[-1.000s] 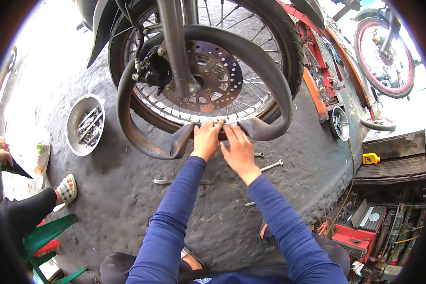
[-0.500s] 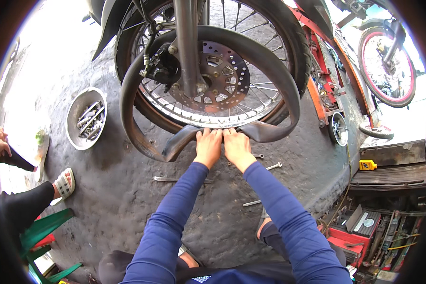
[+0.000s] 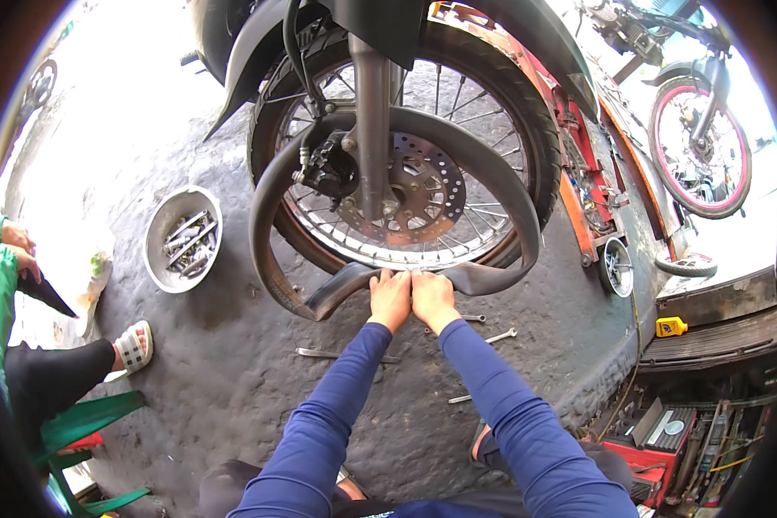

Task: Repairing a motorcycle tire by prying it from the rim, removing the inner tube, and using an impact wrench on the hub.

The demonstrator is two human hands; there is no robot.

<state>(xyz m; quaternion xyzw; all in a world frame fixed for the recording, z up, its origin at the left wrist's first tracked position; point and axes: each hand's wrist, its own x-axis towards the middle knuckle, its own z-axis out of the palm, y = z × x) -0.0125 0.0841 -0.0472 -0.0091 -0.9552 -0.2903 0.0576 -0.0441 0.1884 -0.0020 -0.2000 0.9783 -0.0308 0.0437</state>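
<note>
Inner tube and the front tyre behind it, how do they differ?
The inner tube is flattened and bent beside the left hand; the front tyre is round. The tube is off the rim; the tyre encircles it. The tube's loop looks smaller than the tyre. Both are dark rings.

At the centre of the frame, the left hand (image 3: 391,300) and right hand (image 3: 433,298) are positioned side by side, fingers curled over the lower section of a black inner tube (image 3: 262,226), which forms a loop in front of the spoked wheel (image 3: 387,253). A metal bowl (image 3: 157,226) of tools is located at centre left, and a wrench (image 3: 501,335) lies right of centre on the dark floor (image 3: 233,388). A yellow bottle (image 3: 671,327) stands out at the right, above a red toolbox (image 3: 639,457) at lower right.
</note>
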